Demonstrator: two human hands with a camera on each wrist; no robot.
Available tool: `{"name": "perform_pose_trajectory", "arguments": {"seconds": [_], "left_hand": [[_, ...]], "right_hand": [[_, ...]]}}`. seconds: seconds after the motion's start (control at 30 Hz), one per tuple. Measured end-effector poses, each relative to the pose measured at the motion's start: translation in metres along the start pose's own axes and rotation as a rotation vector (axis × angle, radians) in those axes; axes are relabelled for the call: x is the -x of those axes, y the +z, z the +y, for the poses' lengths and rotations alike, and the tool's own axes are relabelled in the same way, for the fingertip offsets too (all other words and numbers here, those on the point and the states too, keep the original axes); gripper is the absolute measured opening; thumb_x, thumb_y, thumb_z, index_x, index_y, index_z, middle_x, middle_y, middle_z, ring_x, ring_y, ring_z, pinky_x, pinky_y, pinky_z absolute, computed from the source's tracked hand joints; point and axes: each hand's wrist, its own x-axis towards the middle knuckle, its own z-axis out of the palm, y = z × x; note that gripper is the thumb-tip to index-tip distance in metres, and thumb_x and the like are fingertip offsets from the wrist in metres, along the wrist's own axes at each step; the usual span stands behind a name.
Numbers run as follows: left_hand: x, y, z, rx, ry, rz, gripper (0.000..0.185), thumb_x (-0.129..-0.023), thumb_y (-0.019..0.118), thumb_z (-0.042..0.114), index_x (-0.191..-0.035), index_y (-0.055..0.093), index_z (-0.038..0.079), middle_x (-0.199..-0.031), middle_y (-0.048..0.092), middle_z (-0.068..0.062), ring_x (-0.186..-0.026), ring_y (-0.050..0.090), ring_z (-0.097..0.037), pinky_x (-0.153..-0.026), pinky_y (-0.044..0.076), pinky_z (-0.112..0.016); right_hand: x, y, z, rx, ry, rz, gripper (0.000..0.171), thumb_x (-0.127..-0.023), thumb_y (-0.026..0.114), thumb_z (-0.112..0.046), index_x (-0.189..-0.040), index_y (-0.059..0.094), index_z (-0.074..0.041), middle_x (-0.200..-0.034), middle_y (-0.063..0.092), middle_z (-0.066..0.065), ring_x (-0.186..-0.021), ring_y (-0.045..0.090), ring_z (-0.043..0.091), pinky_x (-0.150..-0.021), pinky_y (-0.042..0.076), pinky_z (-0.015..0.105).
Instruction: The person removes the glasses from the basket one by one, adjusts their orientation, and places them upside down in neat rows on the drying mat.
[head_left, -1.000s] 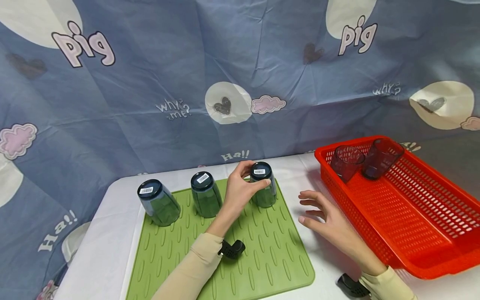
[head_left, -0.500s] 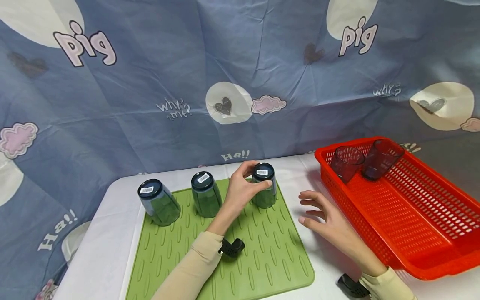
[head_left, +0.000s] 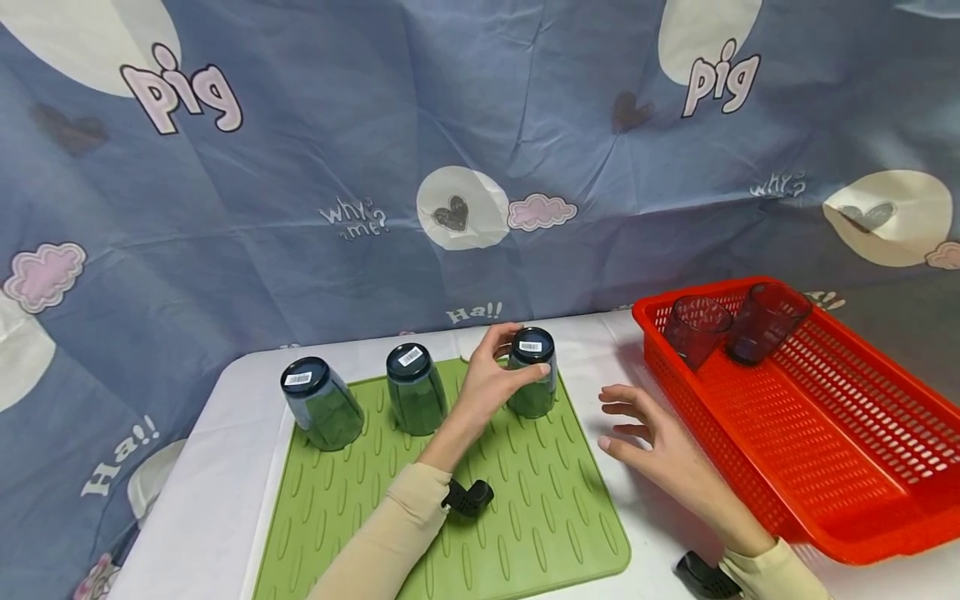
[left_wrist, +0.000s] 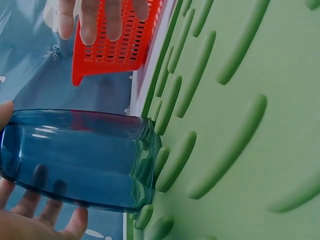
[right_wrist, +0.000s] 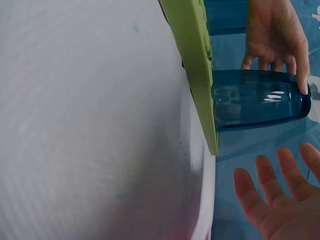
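My left hand (head_left: 491, 379) curls around the rightmost blue tumbler (head_left: 532, 385), thumb and fingers round its upturned base; it stands mouth-down at the far right of the green mat (head_left: 517, 517). A white barcode sticker (head_left: 530, 346) sits on its base, too small to read, as on the two other tumblers (head_left: 415, 389) beside it. My right hand (head_left: 660, 446) hovers spread and empty beside the red basket (head_left: 840, 467). The backdrop (head_left: 300, 167) reads "pig", "why? me?" and "Ha!!".

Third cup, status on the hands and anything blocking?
Left hand grips upside-down cup on green mat. Right hand open, hovering between mat and red basket. Nothing blocking.
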Motion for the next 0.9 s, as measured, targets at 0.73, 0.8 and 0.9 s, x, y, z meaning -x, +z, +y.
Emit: {"name": "perform_pose_trajectory", "arguments": {"seconds": [0.73,0.8,0.9], "left_hand": [[0.004,-0.007,0.003,0.051,0.017,-0.018,0.064,-0.079,0.082,0.012,-0.135,0.052,0.013,-0.132,0.053,-0.008,-0.121,0.050,-0.025,-0.088,0.050,-0.037],[0.006,-0.008,0.004,0.047,0.014,-0.015,0.063,-0.080,0.082,0.012,-0.135,0.052,0.014,-0.132,0.053,-0.007,-0.122,0.050,-0.025,-0.089,0.050,-0.039],[0.009,-0.011,0.005,0.047,0.019,-0.008,0.062,-0.079,0.081,0.013,-0.135,0.052,0.016,-0.132,0.054,-0.008,-0.122,0.050,-0.026,-0.093,0.048,-0.045]], "right_hand": [[0.002,0.001,-0.002,0.007,-0.012,-0.007,0.052,-0.089,0.073,-0.010,-0.135,0.050,-0.018,-0.134,0.053,0.004,-0.122,0.052,0.033,-0.096,0.049,0.033],[0.002,0.002,-0.002,0.004,-0.009,-0.009,0.052,-0.089,0.073,-0.010,-0.135,0.050,-0.019,-0.135,0.053,0.003,-0.122,0.052,0.031,-0.096,0.049,0.032],[0.003,0.002,-0.001,0.001,-0.007,-0.010,0.053,-0.089,0.072,-0.010,-0.136,0.050,-0.020,-0.135,0.052,0.003,-0.123,0.051,0.029,-0.096,0.048,0.032]]}}
